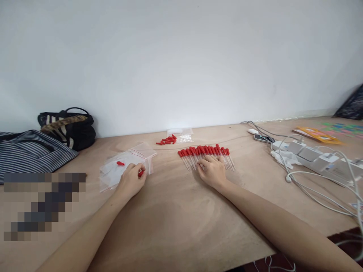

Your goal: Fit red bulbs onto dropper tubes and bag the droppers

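Observation:
My left hand (132, 179) is closed on a small red rubber bulb (141, 173), beside several clear zip bags (109, 172). Another red bulb (120, 163) lies on those bags. A row of clear droppers with red bulbs (202, 150) lies side by side on the wooden table (159, 219). Over the lower ends of the row rests my right hand (211, 170), fingers bent; whether it grips a dropper is hidden. Behind, a small heap of loose red bulbs (168, 140) lies next to a bag with clear tubes (184, 135).
At the left are a striped cloth bag (31, 151) and a black bag (82, 130). White chargers and cables (317, 156), a tissue (286, 158) and an orange packet (319, 135) lie at the right. A white wall (181, 68) stands behind the table.

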Tool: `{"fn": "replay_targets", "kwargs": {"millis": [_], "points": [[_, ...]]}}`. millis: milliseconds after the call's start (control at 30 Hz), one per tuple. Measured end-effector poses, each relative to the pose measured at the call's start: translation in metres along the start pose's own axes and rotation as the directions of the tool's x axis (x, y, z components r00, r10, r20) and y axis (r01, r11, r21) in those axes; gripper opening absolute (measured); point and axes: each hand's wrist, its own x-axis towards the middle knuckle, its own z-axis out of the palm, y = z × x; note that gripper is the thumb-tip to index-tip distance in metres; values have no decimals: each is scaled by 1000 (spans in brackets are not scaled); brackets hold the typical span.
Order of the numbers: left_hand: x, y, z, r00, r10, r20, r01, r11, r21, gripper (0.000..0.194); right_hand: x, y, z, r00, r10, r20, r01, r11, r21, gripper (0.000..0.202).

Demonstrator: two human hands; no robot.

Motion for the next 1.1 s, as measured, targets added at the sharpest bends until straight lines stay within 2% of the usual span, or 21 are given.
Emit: {"fn": "replay_targets", "kwargs": {"millis": [167,367,467,533,600,633,700,767,800,900,967,1033,1100], "points": [[0,1,-1,999,-34,13,34,999,-10,8,0,0,2,1000,3,19,-3,1000,-2,18],[2,-5,-15,988,-84,129,93,994,-65,10,0,2,4,1000,9,24,-9,1000,17,17],[5,-12,-25,991,-128,46,132,986,-104,9,1,2,2,1000,15,8,-16,999,46,18],[4,-10,-28,986,-160,-51,142,959,-246,7,1,-1,-1,1000,14,12,-15,995,100,17],[0,2,-26,982,-177,-65,117,846,-521,11,0,-7,-4,998,12,54,-25,970,241,18],[-4,11,-24,986,-167,-16,113,730,-674,15,-1,-12,-5,995,15,99,-48,936,348,18],[-15,35,-15,990,-86,113,141,507,-850,23,-4,-22,-7,975,21,223,-148,808,570,19],[-26,58,-6,983,7,181,168,349,-922,26,-7,-31,-7,935,26,355,-290,634,717,26],[-31,67,-2,980,39,195,175,298,-938,25,-9,-34,-7,911,27,411,-357,549,756,29],[-41,84,7,967,110,229,199,232,-952,24,-11,-41,-4,850,31,526,-507,320,800,31],[-44,87,10,957,146,251,217,215,-952,24,-11,-43,-3,823,28,567,-560,211,802,29],[-44,87,11,952,165,258,226,192,-955,24,-9,-42,-3,809,28,587,-585,147,798,30],[-44,85,11,960,141,241,216,173,-961,25,-5,-38,-4,813,63,579,-582,128,803,33]]}}
